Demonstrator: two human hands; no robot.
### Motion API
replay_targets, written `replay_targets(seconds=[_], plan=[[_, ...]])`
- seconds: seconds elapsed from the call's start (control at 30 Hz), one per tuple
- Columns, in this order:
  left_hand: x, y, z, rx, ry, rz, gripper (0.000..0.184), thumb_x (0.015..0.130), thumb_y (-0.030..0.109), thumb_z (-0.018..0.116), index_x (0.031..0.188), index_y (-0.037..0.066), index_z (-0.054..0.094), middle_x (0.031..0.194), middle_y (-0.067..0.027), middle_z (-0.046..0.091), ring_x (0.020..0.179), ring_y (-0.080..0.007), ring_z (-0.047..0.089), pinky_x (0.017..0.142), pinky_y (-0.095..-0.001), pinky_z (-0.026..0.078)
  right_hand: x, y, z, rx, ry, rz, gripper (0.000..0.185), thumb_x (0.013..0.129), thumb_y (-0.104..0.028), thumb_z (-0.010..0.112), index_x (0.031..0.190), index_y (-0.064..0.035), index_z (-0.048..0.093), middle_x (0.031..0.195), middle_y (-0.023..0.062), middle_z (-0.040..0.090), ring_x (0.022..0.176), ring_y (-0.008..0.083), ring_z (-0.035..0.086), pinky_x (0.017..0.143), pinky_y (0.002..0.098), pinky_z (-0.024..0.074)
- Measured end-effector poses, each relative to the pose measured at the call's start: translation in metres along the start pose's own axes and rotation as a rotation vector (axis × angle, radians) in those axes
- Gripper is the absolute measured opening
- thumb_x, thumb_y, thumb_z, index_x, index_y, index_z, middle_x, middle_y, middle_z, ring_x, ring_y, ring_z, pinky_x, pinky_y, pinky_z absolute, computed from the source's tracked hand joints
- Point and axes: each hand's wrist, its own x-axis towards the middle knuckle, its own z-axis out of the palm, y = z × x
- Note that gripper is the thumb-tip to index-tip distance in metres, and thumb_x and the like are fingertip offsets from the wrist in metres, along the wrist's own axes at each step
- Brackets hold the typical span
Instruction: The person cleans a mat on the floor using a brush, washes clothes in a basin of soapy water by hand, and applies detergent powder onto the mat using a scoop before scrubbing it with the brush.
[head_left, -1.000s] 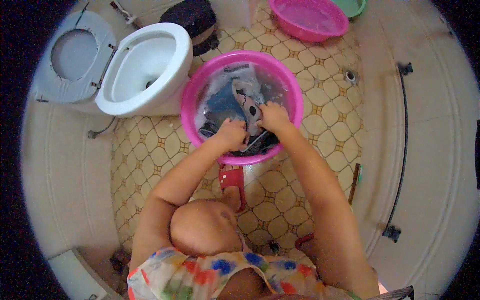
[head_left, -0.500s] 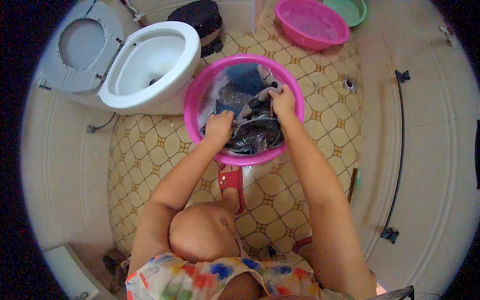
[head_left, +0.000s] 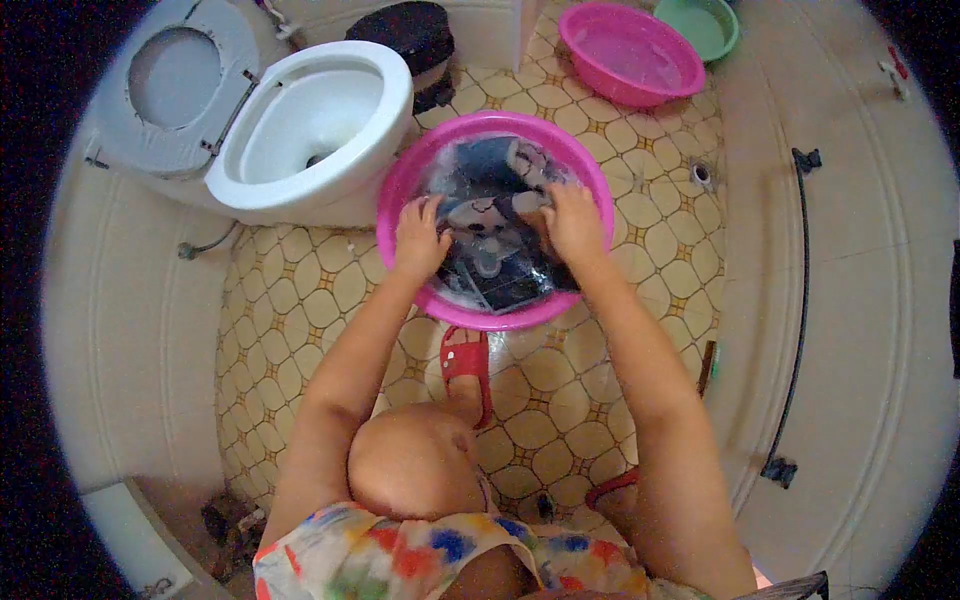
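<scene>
Dark garment with a pale print (head_left: 520, 285) lies soaked in the round pink basin (head_left: 505, 320) on the tiled floor (head_left: 300, 330), bunched against a blue cloth (head_left: 485, 160) towards the far rim; water and whitish suds show among the folds. Left hand (head_left: 420, 240): over the left side of the basin, fingers spread and thumb apart, no grip visible; fingertip contact with the fabric cannot be settled. Right hand (head_left: 574, 218): at the right side, fingers reaching down by the printed fabric — apparently touching it, but whether a fold is pinched cannot be told. Handling, estimated: soft and limp, no stiffness of its own, yet heavy for cloth with the water it carries; suds should make it slippery. Probably not fragile, though a thin pinch would likely slide or stretch it. Best hold, as judged: a full fistful of bunched fabric in each of the hands, well in from loose edges — the pale piping (head_left: 478, 288) towards the near rim looks a firmer line to grasp.
</scene>
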Motion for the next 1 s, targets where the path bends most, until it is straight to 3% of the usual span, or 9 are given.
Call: replay_targets(seconds=[0.03, 0.17, 0.23, 0.43, 0.53, 0.67, 0.73, 0.87, 1.0], plan=[[0.004, 0.013, -0.004, -0.049, 0.072, 0.051, 0.075, 0.065, 0.019, 0.075, 0.131, 0.015, 0.040, 0.132, -0.0161, 0.039, 0.123, -0.0392, 0.035, 0.098, -0.0480, 0.035, -0.005, -0.003, 0.010, -0.021, 0.019, -0.091, 0.036, 0.073, -0.020, 0.066, 0.105, -0.0054, 0.054, 0.115, 0.0176, 0.052, 0.106, 0.0386, 0.050, 0.085, 0.0473, 0.0432], [0.032, 0.040, -0.011, 0.111, -0.194, 0.196, 0.110, 0.054, 0.035, 0.083, 0.144, 0.027, 0.020, 0.151, -0.0103, 0.003, 0.136, -0.0431, 0.005, 0.103, -0.0636, 0.018, -0.035, -0.008, 0.061, -0.037, -0.187, -0.231, 0.053, 0.069, -0.030, 0.070, 0.115, -0.0121, 0.052, 0.131, 0.0136, 0.043, 0.120, 0.0436, 0.037, 0.092, 0.0611, 0.0341], [0.040, 0.035, -0.001, 0.248, -0.411, 0.242, 0.110, 0.052, 0.036, 0.084, 0.143, 0.029, 0.022, 0.151, -0.0102, 0.002, 0.136, -0.0437, 0.004, 0.102, -0.0646, 0.017, -0.061, -0.009, 0.077, -0.178, -0.384, -0.308, 0.078, 0.063, -0.049, 0.073, 0.130, -0.0224, 0.043, 0.144, 0.0105, 0.029, 0.128, 0.0489, 0.024, 0.094, 0.0737, 0.0199], [0.032, 0.002, 0.062, 0.281, -0.710, 0.284, 0.106, 0.049, 0.032, 0.086, 0.140, 0.030, 0.031, 0.151, -0.0122, -0.006, 0.135, -0.0469, 0.000, 0.103, -0.0640, 0.016, -0.058, 0.014, 0.082, -0.235, -0.395, -0.086, 0.088, 0.063, -0.054, 0.072, 0.138, -0.0420, 0.027, 0.150, 0.0028, 0.015, 0.132, 0.0480, 0.015, 0.095, 0.0725, 0.0177], [0.040, -0.007, 0.088, 0.353, -0.747, 0.305, 0.101, 0.054, 0.034, 0.083, 0.140, 0.027, 0.031, 0.151, -0.0137, -0.004, 0.134, -0.0494, 0.002, 0.104, -0.0614, 0.017, -0.039, 0.020, 0.088, -0.226, -0.515, -0.003, 0.085, 0.064, -0.055, 0.071, 0.136, -0.0454, 0.028, 0.150, 0.0026, 0.013, 0.132, 0.0473, 0.016, 0.095, 0.0718, 0.0189], [0.059, 0.004, 0.091, 0.430, -1.012, 0.290, 0.075, 0.065, 0.034, 0.076, 0.131, 0.018, 0.045, 0.142, -0.0157, 0.029, 0.128, -0.0401, 0.030, 0.102, -0.0520, 0.029, -0.032, 0.038, 0.108, -0.194, -0.580, 0.038, 0.079, 0.067, -0.050, 0.071, 0.134, -0.0491, 0.029, 0.151, 0.0014, 0.011, 0.132, 0.0466, 0.015, 0.096, 0.0714, 0.0200], [0.068, -0.008, 0.120, 0.438, -1.182, 0.317, 0.060, 0.071, 0.032, 0.072, 0.124, 0.013, 0.053, 0.131, -0.0161, 0.047, 0.120, -0.0338, 0.045, 0.099, -0.0469, 0.036, -0.024, 0.039, 0.106, -0.267, -0.664, 0.037, 0.070, 0.074, -0.045, 0.066, 0.135, -0.0425, 0.033, 0.150, 0.0028, 0.015, 0.131, 0.0445, 0.022, 0.099, 0.0670, 0.0213], [0.072, -0.023, 0.155, 0.413, -1.288, 0.254, 0.052, 0.074, 0.030, 0.067, 0.122, 0.013, 0.054, 0.125, -0.0159, 0.051, 0.114, -0.0339, 0.049, 0.095, -0.0453, 0.039, -0.009, 0.060, 0.135, -0.270, -0.965, 0.231, 0.057, 0.080, -0.038, 0.059, 0.133, -0.0308, 0.040, 0.144, 0.0076, 0.027, 0.126, 0.0404, 0.033, 0.101, 0.0575, 0.0267], [0.074, -0.027, 0.171, 0.369, -1.228, 0.140, 0.046, 0.077, 0.028, 0.062, 0.119, 0.012, 0.056, 0.119, -0.0157, 0.055, 0.108, -0.0340, 0.053, 0.091, -0.0437, 0.042, -0.001, 0.074, 0.147, -0.130, -0.996, 0.327, 0.051, 0.082, -0.034, 0.057, 0.131, -0.0244, 0.044, 0.138, 0.0117, 0.035, 0.121, 0.0382, 0.040, 0.098, 0.0518, 0.0319]])
